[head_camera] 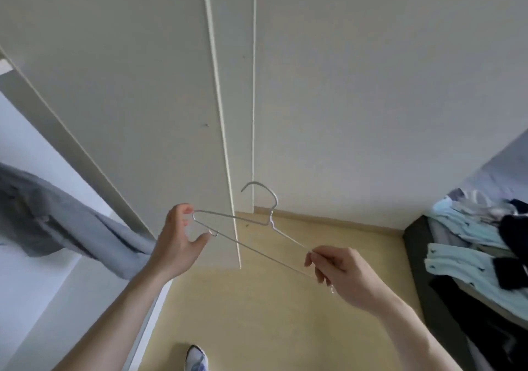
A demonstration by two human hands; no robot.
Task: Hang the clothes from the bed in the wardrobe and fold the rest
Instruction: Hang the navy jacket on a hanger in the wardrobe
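Note:
A bare silver wire hanger [258, 223] hangs in the air in front of the white wardrobe [143, 85], hook pointing up. My left hand [178, 245] pinches the hanger's left end between curled fingers and thumb. My right hand [340, 270] pinches its right end. A grey garment [57, 219] hangs inside the open wardrobe section at the left. On the bed [423, 290] at the right lies a pile of light blue and dark clothes [480, 245].
The wardrobe doors ahead are closed, with an open door edge [225, 142] sticking out towards me. Yellow floor [271, 313] lies between wardrobe and bed. My shoe [195, 356] shows at the bottom.

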